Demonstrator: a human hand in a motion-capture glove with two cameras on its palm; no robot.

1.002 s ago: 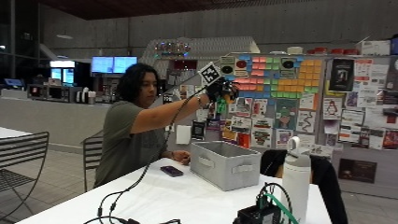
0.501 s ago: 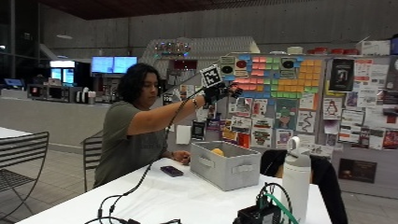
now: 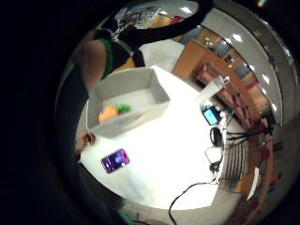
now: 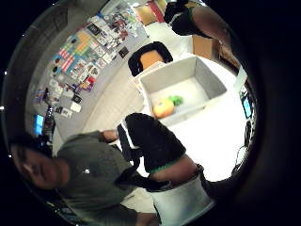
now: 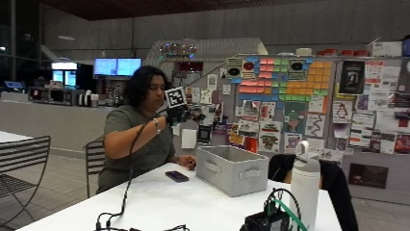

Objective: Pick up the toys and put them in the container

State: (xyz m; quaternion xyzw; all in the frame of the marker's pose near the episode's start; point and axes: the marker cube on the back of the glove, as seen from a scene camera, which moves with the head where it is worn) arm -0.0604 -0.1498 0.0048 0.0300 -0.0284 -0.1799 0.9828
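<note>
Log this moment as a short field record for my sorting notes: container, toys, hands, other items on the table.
container: grey bin on the white table, open top
toys: orange toy and green toy lie inside the bin
right hand: gloved right hand raised above the table, holds nothing visible
left hand: bare left hand rests on the table beside the bin
other: phone, white bottle

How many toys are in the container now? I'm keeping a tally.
1: an orange toy with a green top lies on the floor of the grey container, near one long wall. None shows on the table.
</note>
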